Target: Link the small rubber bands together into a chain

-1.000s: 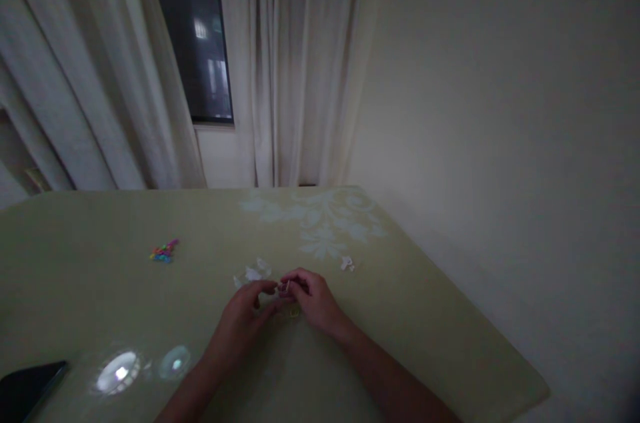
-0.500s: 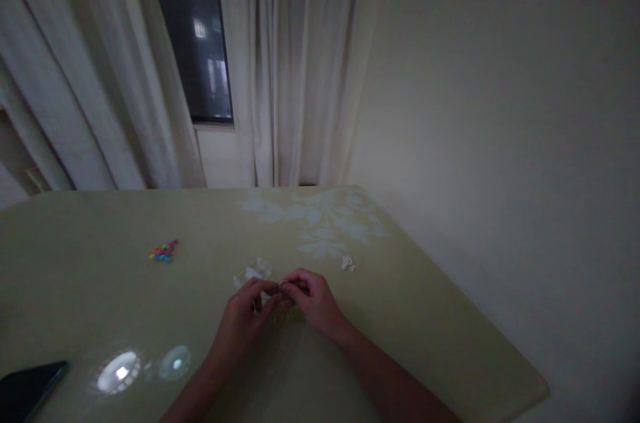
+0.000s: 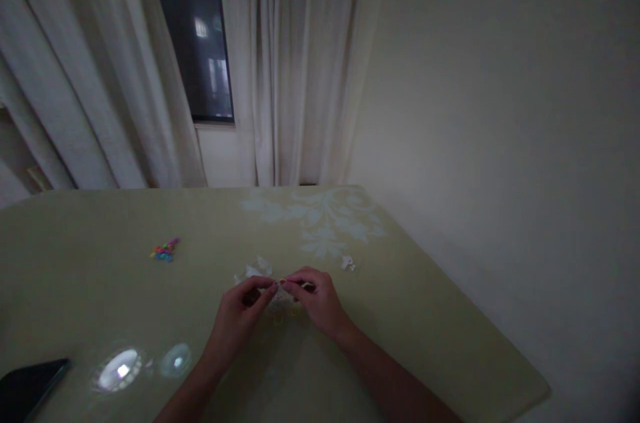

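My left hand (image 3: 245, 308) and my right hand (image 3: 315, 300) meet above the middle of the table, each with thumb and fingertips pinched together. Between the fingertips shows a tiny yellowish-orange piece (image 3: 282, 282), at the right hand's pinch; what the left fingers hold is too small to tell. Behind and beneath the fingers lies crumpled clear plastic (image 3: 256, 269). Small yellow loops (image 3: 279, 319) lie on the table just below the hands. Some small white pieces (image 3: 348, 263) rest beyond my right hand.
A small pile of multicoloured pieces (image 3: 164, 250) is on the left part of the greenish table (image 3: 125, 296). A dark flat device (image 3: 33, 386) lies at the lower left corner. Curtains, a window and a wall stand behind the table.
My left hand has shifted slightly left and its fingertips have drawn a little apart from the right hand's. The yellow loops below the hands show more clearly.
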A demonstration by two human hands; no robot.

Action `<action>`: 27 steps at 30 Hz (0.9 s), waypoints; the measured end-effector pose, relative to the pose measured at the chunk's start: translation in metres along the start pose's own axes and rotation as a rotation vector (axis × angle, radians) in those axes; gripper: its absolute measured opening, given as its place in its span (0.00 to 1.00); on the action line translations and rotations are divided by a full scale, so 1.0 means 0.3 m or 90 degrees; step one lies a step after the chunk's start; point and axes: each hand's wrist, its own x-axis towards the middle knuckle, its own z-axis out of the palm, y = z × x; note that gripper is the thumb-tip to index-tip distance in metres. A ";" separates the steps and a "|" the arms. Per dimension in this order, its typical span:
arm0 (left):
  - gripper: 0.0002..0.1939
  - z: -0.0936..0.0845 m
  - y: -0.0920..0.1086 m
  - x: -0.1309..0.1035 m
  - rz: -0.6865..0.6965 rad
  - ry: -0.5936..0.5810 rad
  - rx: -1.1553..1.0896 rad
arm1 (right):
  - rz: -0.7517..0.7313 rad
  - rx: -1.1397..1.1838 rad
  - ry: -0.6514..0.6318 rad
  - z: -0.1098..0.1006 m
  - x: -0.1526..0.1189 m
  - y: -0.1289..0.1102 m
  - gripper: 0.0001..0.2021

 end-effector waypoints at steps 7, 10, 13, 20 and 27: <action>0.18 -0.004 0.009 -0.005 0.012 0.006 -0.014 | -0.030 -0.025 -0.002 0.000 -0.003 -0.006 0.13; 0.18 -0.006 0.005 -0.007 0.015 0.013 -0.003 | -0.019 -0.015 0.002 0.002 -0.005 -0.011 0.12; 0.18 -0.006 0.002 -0.009 0.012 0.020 0.016 | 0.009 0.019 0.008 0.004 -0.005 -0.009 0.11; 0.17 0.002 0.026 -0.018 0.040 0.017 0.039 | 0.015 0.029 0.042 0.008 -0.007 -0.004 0.09; 0.16 0.004 0.035 -0.029 0.078 0.041 0.067 | -0.021 -0.002 0.042 0.010 -0.015 -0.021 0.06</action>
